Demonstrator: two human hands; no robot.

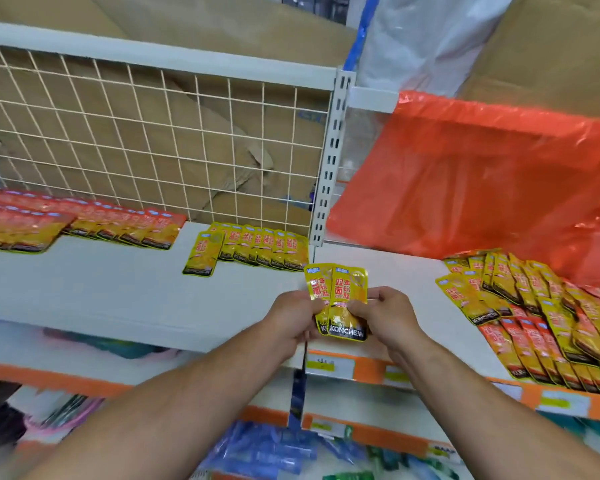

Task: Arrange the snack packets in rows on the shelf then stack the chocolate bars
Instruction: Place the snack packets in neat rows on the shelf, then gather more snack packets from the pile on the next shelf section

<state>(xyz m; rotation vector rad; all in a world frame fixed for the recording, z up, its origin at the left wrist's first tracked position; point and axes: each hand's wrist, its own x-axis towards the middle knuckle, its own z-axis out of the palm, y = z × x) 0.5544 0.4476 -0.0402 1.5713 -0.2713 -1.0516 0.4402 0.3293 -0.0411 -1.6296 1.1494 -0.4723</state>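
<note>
Held packets (338, 303): yellow KONCHEW snack sachets, 2 faces visible, fanned and overlapping; any more behind them cannot be told. They are raised over the front edge of the shelf (118, 289), at the join between its 2 bays.

Left hand (293, 315): pinches the left edge of the fan. Right hand (383, 315): thumb on top, grips the lower right.

Orientation: long axis runs front to rear, black brand band toward the person, the same way as the packets already shelved.

Yellow row (264, 251): about 7 overlapping sachets along the rear edge, ending by the upright; overlap prevents an exact count. It lies rearward and left of the grip, so the left hand is nearer.

Stray packet (203, 252): 1, just forward of the row's left end.

Red rows (77, 223): 2 overlapped ranks at the rear left corner.

Loose heap (534, 306): mixed yellow and red sachets, right bay, unsorted, too many to count.

Orange plastic bag (465, 185): 1, behind the heap.

Chocolate bars: 0 identifiable.
</note>
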